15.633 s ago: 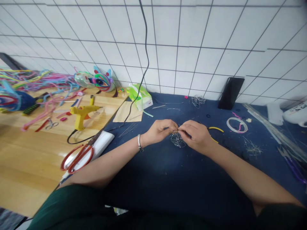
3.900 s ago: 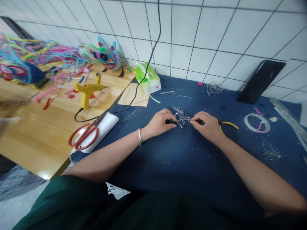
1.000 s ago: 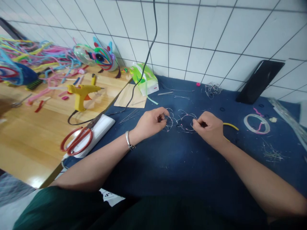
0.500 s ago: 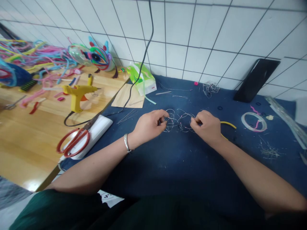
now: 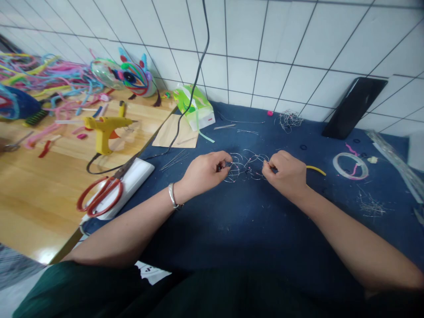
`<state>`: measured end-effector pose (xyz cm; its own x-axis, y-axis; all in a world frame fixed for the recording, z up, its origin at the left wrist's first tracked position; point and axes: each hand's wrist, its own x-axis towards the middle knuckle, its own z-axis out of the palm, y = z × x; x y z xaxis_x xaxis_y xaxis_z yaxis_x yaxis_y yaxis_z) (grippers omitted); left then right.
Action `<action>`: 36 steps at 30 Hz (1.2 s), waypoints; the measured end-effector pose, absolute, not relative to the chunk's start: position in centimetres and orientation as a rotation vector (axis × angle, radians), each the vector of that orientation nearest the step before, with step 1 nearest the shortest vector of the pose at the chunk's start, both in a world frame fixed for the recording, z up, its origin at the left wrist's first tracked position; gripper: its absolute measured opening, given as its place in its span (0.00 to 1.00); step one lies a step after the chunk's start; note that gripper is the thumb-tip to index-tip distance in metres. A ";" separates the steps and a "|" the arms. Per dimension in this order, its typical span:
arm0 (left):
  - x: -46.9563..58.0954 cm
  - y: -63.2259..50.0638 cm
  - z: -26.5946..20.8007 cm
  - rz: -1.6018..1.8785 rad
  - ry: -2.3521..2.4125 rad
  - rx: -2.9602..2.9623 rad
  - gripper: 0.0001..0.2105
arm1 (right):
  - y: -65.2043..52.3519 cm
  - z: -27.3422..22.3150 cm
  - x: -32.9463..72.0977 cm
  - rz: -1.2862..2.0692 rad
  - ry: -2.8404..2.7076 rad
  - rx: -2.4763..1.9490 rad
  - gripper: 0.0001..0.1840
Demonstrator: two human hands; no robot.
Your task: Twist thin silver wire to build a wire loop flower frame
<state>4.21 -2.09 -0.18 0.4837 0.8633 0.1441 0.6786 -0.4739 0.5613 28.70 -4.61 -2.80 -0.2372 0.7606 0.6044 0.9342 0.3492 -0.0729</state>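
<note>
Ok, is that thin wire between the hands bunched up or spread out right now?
Spread out. The wire stretches in open loops between the left hand and right hand, each pinching one end.

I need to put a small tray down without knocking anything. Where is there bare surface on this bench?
The widest bare patch is the blue mat between the two forearms, just below the left hand, right hand and wire tangle. The wood below the red scissors is bare too. The wood around the glue gun is crowded.
</note>
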 end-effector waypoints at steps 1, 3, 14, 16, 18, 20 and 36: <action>4.2 -2.0 -0.2 0.567 1.284 2.303 0.09 | -4.6 -2.8 28.7 -0.417 -2.068 -1.466 0.13; 4.1 -1.9 -0.2 0.546 1.289 2.304 0.09 | -4.6 -2.8 28.7 -0.422 -2.067 -1.460 0.13; 3.8 -1.7 -0.1 0.551 1.245 2.321 0.08 | -4.5 -3.0 28.8 -0.378 -2.038 -1.438 0.14; 3.7 -1.7 -0.1 0.584 1.224 2.312 0.08 | -4.5 -2.9 28.9 -0.376 -2.038 -1.435 0.14; 3.7 -1.7 -0.2 0.622 1.192 2.309 0.09 | -4.5 -2.9 28.9 -0.374 -2.036 -1.434 0.14; 3.6 -1.7 -0.3 0.647 1.161 2.300 0.09 | -4.5 -2.9 28.9 -0.377 -2.031 -1.439 0.14; 3.4 -1.3 -0.1 0.545 1.138 2.175 0.10 | -4.3 -2.7 29.1 -0.373 -2.031 -1.408 0.13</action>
<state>3.41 -1.28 -0.10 0.5443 0.8356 0.0739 0.5812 -0.4392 0.6851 29.12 -4.28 -2.66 -0.2291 0.7349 0.6383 0.9138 0.3884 -0.1192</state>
